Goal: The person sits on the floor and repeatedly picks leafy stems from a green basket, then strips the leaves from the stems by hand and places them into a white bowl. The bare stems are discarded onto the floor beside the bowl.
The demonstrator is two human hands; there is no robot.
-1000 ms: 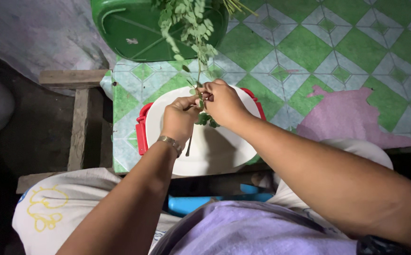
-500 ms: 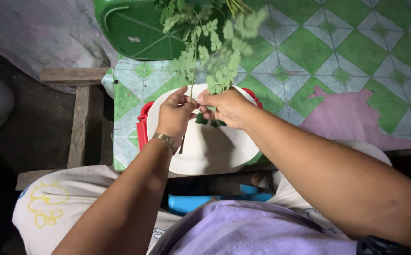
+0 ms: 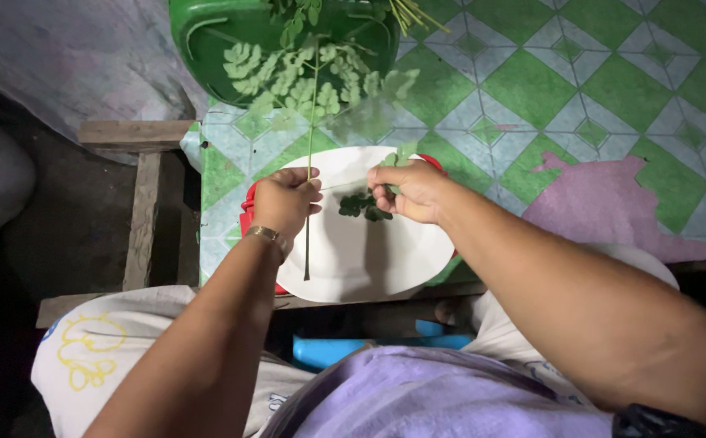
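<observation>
Surface: table [image 3: 531,89], covered in a green-and-white diamond-patterned cloth; a pink torn patch [image 3: 604,203] shows toward the right edge
On it, near edge: red container [image 3: 249,209], mostly hidden under a white oval plate [image 3: 369,255]; a small heap of picked green leaves [image 3: 362,204] sits on the plate
On it, far edge: green plastic basin [image 3: 223,40], leafy sprigs [image 3: 320,16] in it
Beside the table, left: wooden bench frame [image 3: 138,211]

A thin gold-coloured metal bracelet [image 3: 262,234] circles the left wrist — both forearms are bare. A lilac cloth top [image 3: 442,393] covers the chest, and pale cream shorts [image 3: 97,349] carry a yellow outline drawing — a dark band [image 3: 653,422] sits near the right elbow.
</observation>
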